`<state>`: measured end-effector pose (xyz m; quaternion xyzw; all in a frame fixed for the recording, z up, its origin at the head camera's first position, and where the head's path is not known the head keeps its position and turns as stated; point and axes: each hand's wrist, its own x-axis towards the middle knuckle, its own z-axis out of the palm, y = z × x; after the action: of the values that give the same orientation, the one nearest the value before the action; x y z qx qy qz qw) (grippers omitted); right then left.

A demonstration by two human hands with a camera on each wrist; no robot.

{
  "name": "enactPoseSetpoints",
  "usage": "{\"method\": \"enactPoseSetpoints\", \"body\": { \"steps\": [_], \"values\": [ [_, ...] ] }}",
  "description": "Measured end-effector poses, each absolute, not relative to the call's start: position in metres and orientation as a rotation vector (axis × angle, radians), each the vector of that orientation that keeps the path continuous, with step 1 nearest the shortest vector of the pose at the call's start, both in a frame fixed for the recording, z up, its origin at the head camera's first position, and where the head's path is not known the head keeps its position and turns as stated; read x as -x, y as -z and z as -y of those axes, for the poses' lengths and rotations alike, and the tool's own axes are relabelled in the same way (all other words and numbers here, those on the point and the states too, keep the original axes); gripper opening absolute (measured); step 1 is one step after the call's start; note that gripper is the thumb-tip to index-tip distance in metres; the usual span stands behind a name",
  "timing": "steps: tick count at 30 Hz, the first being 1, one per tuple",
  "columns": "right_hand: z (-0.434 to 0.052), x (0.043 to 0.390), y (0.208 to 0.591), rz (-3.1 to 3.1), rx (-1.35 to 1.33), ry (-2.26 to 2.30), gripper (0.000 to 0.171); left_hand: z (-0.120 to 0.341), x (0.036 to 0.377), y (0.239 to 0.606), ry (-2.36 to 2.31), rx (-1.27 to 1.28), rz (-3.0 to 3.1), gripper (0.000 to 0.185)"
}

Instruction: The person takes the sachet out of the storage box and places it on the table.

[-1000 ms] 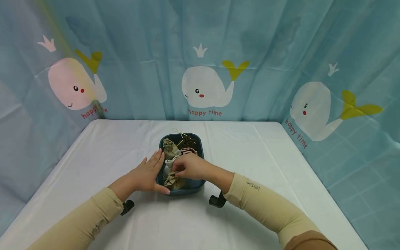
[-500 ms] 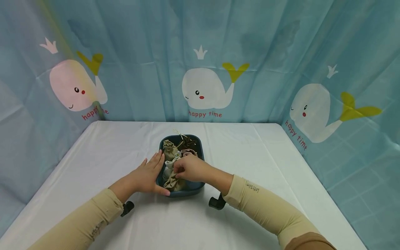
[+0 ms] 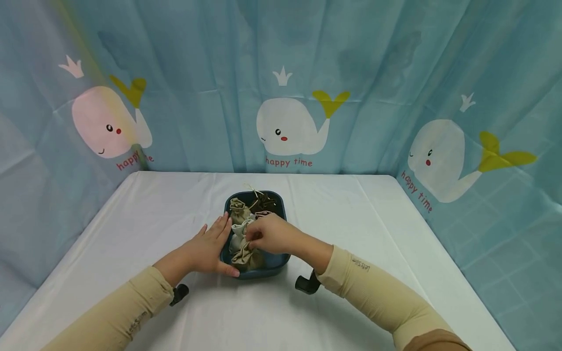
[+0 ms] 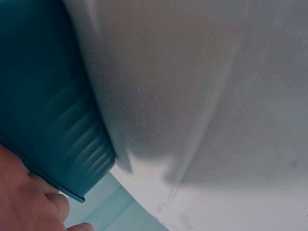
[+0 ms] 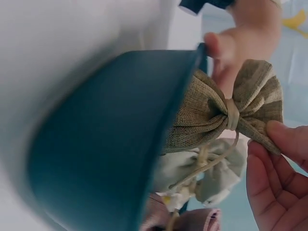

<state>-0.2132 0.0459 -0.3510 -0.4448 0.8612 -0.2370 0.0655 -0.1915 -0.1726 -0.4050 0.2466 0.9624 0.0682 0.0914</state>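
A dark blue square bin (image 3: 276, 194) stands mid-table and holds several small drawstring pouches. My right hand (image 3: 270, 234) reaches into it and pinches the gathered top of a burlap pouch (image 3: 247, 259) at the bin's near left corner. In the right wrist view the fingertips (image 5: 284, 139) grip that pouch (image 5: 216, 113) by its flared top, above the bin wall (image 5: 106, 144). A whitish pouch (image 5: 211, 178) lies beneath it. My left hand (image 3: 215, 243) lies flat against the bin's left side, thumb at the front corner. The left wrist view shows the bin's outer wall (image 4: 43, 96).
A white cloth covers the table (image 3: 351, 219), with bare cloth all round the bin. A tan pouch (image 3: 238, 208) and a dark brown one (image 3: 265, 201) lie at the bin's far end. A blue whale-print curtain (image 3: 290, 131) closes off three sides.
My right hand has edged slightly up and away while keeping its pinch on the burlap pouch's top. The left hand and the bin have stayed put.
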Motion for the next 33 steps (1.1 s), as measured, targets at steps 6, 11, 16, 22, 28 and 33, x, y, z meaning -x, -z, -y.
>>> {"method": "enactPoseSetpoints", "body": {
  "steps": [6, 11, 16, 22, 28, 33],
  "values": [
    [-0.049, 0.215, 0.342, -2.590, 1.334, 0.773, 0.008, 0.173, 0.193, 0.406, -0.211, -0.726, -2.858, 0.136],
    [-0.051, 0.213, 0.335, -2.564, 1.331, 0.800, 0.009, 0.173, 0.192, 0.406, -0.209, -0.727, -2.858, 0.136],
    [-0.054, 0.212, 0.328, -2.544, 1.297, 0.859, 0.009, 0.173, 0.192, 0.406, -0.206, -0.737, -2.864, 0.136],
    [-0.062, 0.213, 0.316, -2.559, 1.256, 0.917, 0.004, 0.175, 0.195, 0.409, -0.239, -0.746, -2.865, 0.135],
    [-0.072, 0.215, 0.305, -2.605, 1.170, 0.940, 0.005, 0.174, 0.196, 0.409, -0.212, -0.737, -2.863, 0.134],
    [-0.080, 0.218, 0.298, -2.632, 1.122, 0.980, 0.005, 0.173, 0.193, 0.404, -0.208, -0.742, -2.855, 0.134]
  ]
}}
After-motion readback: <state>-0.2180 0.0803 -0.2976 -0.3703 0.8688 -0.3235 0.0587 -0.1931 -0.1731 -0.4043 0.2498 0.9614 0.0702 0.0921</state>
